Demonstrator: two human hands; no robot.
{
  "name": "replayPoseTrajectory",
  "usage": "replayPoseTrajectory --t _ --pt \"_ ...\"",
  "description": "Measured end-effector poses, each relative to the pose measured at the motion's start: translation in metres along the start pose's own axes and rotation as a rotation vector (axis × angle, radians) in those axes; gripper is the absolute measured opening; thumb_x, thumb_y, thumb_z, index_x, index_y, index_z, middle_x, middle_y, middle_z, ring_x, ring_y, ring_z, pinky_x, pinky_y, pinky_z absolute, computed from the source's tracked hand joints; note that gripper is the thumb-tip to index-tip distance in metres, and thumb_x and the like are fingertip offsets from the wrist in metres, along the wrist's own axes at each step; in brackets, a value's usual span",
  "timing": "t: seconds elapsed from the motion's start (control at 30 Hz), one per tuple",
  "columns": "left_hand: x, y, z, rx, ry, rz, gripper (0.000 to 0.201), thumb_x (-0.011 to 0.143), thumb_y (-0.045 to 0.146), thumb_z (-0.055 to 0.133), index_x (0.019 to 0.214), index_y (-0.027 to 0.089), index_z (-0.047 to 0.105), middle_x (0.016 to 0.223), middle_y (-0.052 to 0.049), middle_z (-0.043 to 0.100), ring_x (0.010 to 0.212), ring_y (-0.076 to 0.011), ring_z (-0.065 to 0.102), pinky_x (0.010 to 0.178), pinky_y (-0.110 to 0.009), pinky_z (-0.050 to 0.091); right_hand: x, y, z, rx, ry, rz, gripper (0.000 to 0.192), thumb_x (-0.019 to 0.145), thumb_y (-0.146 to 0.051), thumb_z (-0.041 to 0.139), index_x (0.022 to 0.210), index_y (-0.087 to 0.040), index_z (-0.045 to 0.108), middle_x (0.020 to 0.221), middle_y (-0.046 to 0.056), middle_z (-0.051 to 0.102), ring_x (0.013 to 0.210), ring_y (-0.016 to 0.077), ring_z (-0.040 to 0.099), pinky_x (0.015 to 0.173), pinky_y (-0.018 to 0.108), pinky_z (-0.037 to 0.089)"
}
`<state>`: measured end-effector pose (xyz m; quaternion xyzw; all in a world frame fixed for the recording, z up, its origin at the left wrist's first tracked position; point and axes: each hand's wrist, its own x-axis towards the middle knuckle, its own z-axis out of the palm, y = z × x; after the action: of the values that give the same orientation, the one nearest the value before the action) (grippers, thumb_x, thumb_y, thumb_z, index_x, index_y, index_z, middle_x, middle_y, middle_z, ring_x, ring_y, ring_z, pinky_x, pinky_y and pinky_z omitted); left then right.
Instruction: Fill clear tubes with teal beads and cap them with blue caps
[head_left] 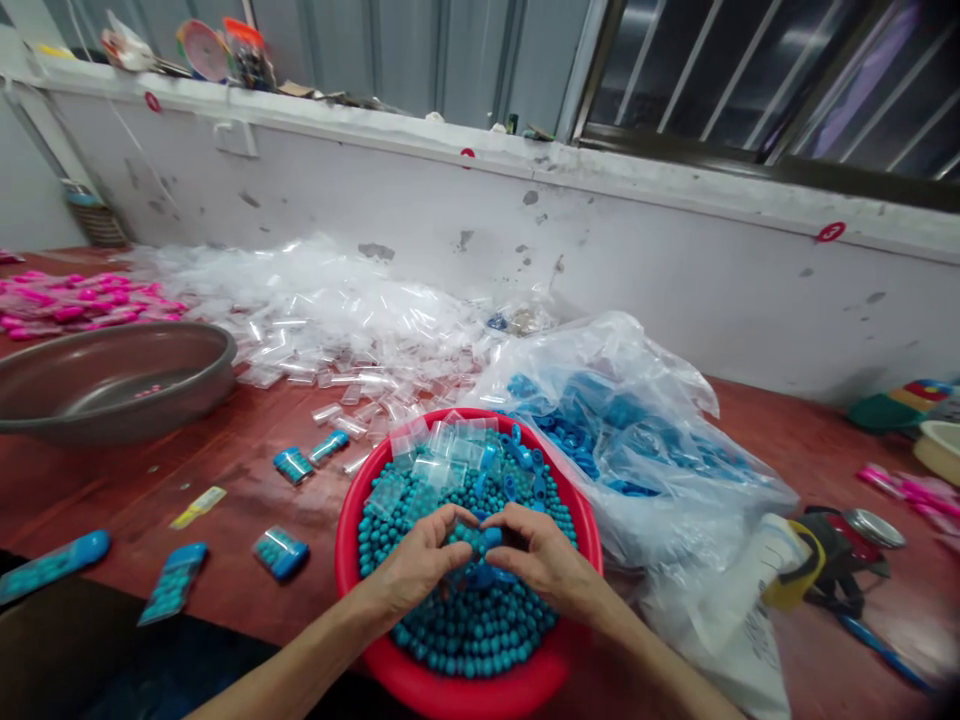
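Both my hands are over a red basin [349, 540] of teal beads [480, 640]. My left hand [427, 548] pinches a small clear plastic container [469, 537], which seems to have beads in it and is partly hidden by the fingers. Close against it, my right hand [541, 552] has thumb and fingers closed on a blue cap [492, 538]. Several empty clear containers [442, 455] lie on the beads at the basin's back. Loose blue caps [529, 462] rest at the back right inside the rim.
Filled blue-capped containers [281, 552] lie on the red table [247, 480] at left. A heap of clear containers [315, 310] stands behind, and a clear bag of blue caps [622, 420] to the right. A grey basin [202, 375] and a tape dispenser [806, 560] flank the area.
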<state>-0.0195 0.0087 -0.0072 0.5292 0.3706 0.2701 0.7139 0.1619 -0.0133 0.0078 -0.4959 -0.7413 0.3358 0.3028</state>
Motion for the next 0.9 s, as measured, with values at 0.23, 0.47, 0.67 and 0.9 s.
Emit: replayPoseTrajectory --t 0.23,0.47,0.67,0.9 --pt "0.001 -0.004 0.001 0.012 -0.009 0.000 0.029 0.070 0.028 0.055 0.096 0.017 0.049 0.073 0.002 0.056 0.043 -0.0044 0.046 0.034 -0.014 0.030 0.008 0.010 0.013 0.632 0.028 0.249 0.035 0.078 -0.045 0.052 0.099 -0.019 0.060 0.067 -0.002 0.055 0.058 0.0114 0.050 0.056 0.024 0.040" --pt "0.003 -0.005 -0.001 0.016 0.025 0.019 0.027 0.073 0.029 0.051 0.096 0.016 0.046 0.067 0.003 0.055 0.043 -0.0047 0.047 0.033 -0.012 0.030 0.005 0.008 0.013 0.980 -0.157 0.347 0.033 0.075 -0.039 0.060 0.099 -0.017 0.058 0.070 -0.001 0.056 0.058 0.0086 0.051 0.056 0.022 0.042" --pt "0.002 -0.009 -0.001 0.049 -0.007 0.010 0.026 0.074 0.027 0.050 0.098 0.018 0.044 0.069 0.005 0.051 0.040 -0.0042 0.048 0.031 -0.012 0.032 0.009 0.002 0.014 0.430 -0.011 0.247 0.025 0.078 -0.035 0.053 0.097 -0.019 0.057 0.074 0.001 0.057 0.065 0.0148 0.056 0.055 0.026 0.047" --pt "-0.001 -0.001 0.001 -0.064 -0.007 0.002 0.032 0.074 0.032 0.053 0.101 0.017 0.044 0.064 0.005 0.051 0.038 -0.0040 0.046 0.030 -0.012 0.029 -0.003 0.005 0.023 -0.219 0.182 -0.272 0.029 0.085 -0.011 0.039 0.107 -0.023 0.054 0.100 0.007 0.056 0.093 0.0173 0.052 0.078 0.031 0.046"
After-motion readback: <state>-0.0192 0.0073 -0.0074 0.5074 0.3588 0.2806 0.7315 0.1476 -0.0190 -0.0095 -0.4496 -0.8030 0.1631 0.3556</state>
